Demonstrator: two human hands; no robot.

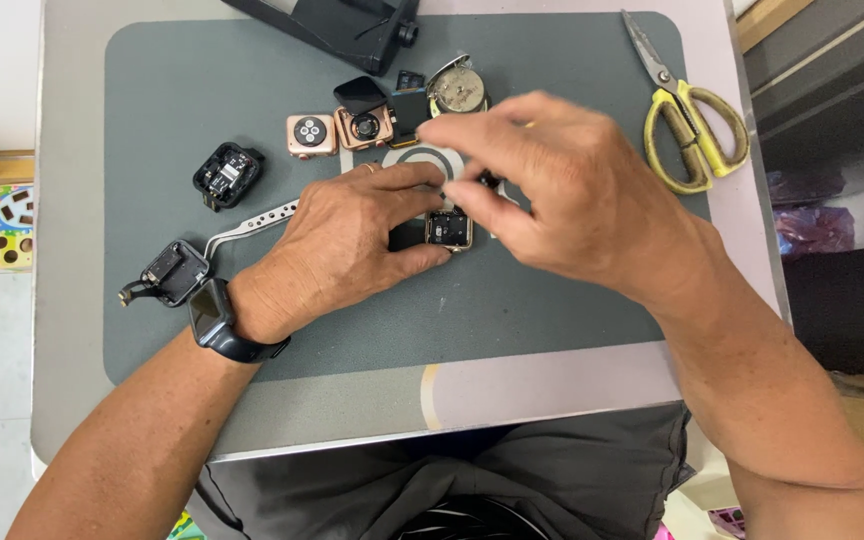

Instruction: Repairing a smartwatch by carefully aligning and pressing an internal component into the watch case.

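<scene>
Head view: left hand [352,240] flat on mat [152,330] centre, fingers pinching open watch case [449,228]. Right hand [552,190] hovers above case, fingertips closed on small dark part, kind unclear. Case gutted, screen off; reassembly looks unfinished. Tweezers [252,222] beside left hand. More watch bodies [312,133] toward far edge, black shells [227,173] left, scissors [687,120] far right corner. Nothing blocks case.

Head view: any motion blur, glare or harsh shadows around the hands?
Head view: the right hand is slightly motion-blurred at the fingertips; the left hand and the yellow-handled scissors are sharp; light is soft and even, shadows faint on the grey work mat, no strong glare.
</scene>
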